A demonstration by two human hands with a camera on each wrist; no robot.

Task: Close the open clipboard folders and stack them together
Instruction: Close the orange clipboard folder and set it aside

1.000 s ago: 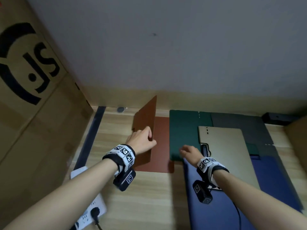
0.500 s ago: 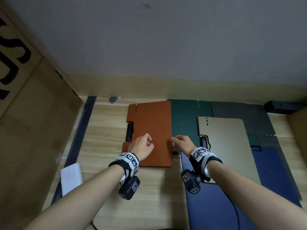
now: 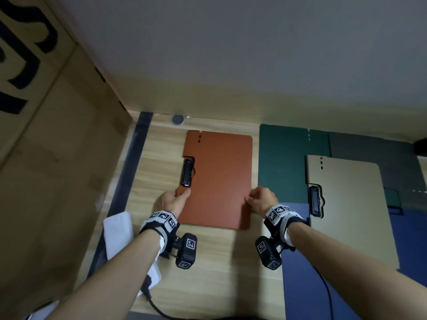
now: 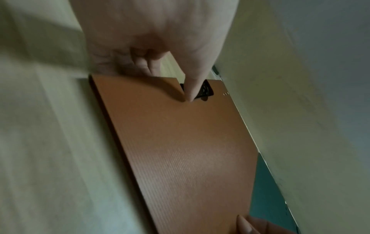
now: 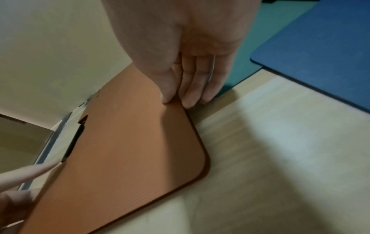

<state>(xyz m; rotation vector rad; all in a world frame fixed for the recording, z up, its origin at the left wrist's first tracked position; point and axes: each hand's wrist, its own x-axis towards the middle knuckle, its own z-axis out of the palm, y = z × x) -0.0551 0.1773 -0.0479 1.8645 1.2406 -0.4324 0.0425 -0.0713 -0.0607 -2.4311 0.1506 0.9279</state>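
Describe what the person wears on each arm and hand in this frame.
Both forearms are bare, with no sleeves and no gloves. Each wrist carries a black and white band printed with square black-and-white markers, and a small black camera block with the same markers hangs under it. A thin black cable runs along the right forearm. The right hand wears a thin ring.

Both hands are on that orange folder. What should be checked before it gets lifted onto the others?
1. Orange folder shut flat: ok.
2. Left hand pinches its clip-side edge: ok.
3. Right hand pinches the opposite edge: ok.
4. Clip free of fingers: ok.
5. Tan folder closed, ready as landing spot: ok.
6. Green folder closed: not ok, it lies spread open.
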